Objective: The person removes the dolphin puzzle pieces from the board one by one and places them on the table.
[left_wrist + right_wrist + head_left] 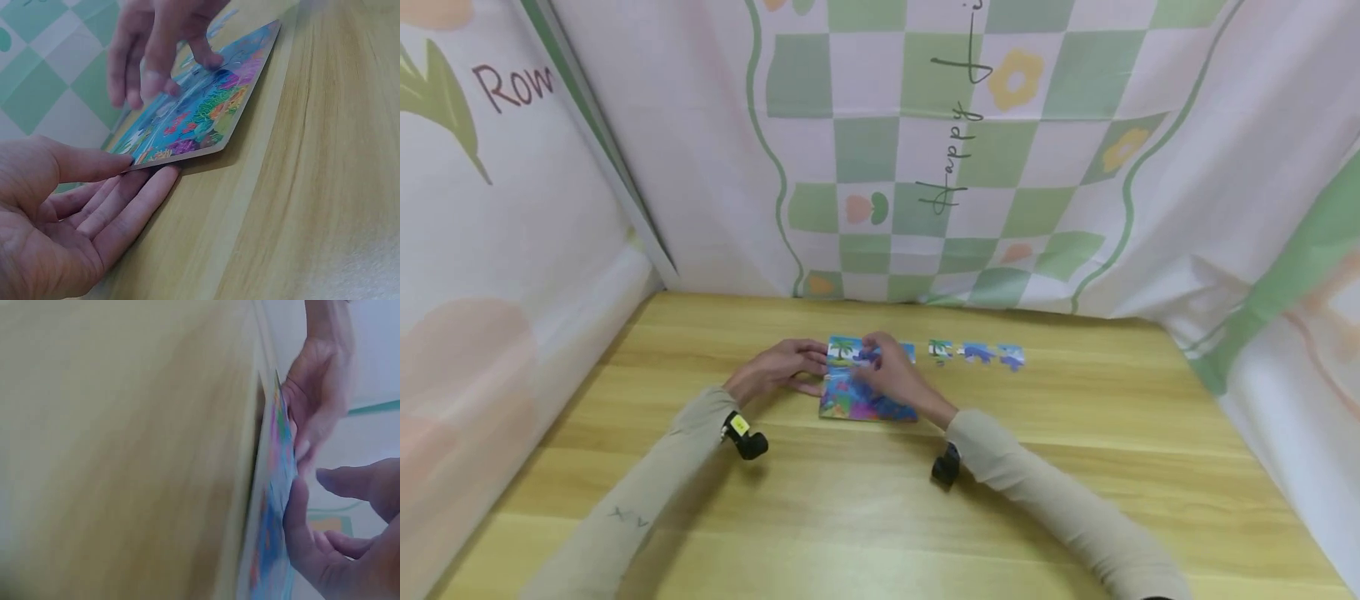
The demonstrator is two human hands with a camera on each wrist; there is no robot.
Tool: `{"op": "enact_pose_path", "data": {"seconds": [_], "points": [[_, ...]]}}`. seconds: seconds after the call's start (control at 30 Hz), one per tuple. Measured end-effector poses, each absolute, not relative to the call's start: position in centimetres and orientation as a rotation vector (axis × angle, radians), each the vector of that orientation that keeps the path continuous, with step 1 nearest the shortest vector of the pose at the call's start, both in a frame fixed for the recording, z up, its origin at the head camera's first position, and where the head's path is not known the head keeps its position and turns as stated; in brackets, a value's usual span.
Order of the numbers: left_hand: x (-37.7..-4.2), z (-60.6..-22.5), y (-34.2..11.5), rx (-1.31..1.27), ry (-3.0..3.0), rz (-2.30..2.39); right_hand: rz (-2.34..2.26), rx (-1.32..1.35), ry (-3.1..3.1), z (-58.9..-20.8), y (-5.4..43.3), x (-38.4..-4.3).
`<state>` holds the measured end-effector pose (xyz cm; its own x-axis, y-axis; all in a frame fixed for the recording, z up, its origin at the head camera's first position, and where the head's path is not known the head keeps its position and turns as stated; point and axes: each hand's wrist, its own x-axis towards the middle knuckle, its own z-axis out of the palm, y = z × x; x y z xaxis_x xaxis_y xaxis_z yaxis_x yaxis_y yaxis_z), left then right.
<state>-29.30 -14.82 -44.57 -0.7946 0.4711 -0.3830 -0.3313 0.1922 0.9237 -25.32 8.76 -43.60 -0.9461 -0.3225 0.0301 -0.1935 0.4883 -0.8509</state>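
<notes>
A jigsaw puzzle board (pixel 842 403) with a bright sea picture of a palm tree, coral and blue water is tilted a little off the wooden table. My left hand (pixel 780 363) holds it by its left edge, thumb on top and fingers underneath, as the left wrist view shows. Over the board is my right hand (pixel 891 372), covering part of the picture. Its fingers (pixel 211 60) are bent and spread, with fingertips at the picture's surface. In the right wrist view the thumb and forefinger stand apart, with nothing visible between them.
To the right of the board, a palm-tree puzzle piece (pixel 939 348) and blue puzzle pieces (pixel 977 352) lie in a row on the wooden table (pixel 865 500). Patterned cloth (pixel 932 150) hangs behind the table and along both sides.
</notes>
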Motion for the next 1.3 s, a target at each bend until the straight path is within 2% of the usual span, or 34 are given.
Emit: {"op": "enact_pose_path", "data": {"seconds": [0.2,0.73,1.03,1.3], "points": [[-29.2,-44.9,-14.5,0.153,1.834,1.695,-1.171,-0.514,2.742,-44.4,7.8,-25.0],[-28.8,-45.0,-14.5,0.131,1.891,1.713,-1.066,-0.504,2.75,-43.8,7.1,-25.6],[-28.0,-44.3,-14.3,0.128,1.96,1.714,-1.202,-0.455,2.671,-44.2,7.1,-25.8],[-28.1,-44.5,-14.4,0.103,1.97,1.716,-1.521,-0.386,2.451,-44.1,7.3,-25.6]]}}
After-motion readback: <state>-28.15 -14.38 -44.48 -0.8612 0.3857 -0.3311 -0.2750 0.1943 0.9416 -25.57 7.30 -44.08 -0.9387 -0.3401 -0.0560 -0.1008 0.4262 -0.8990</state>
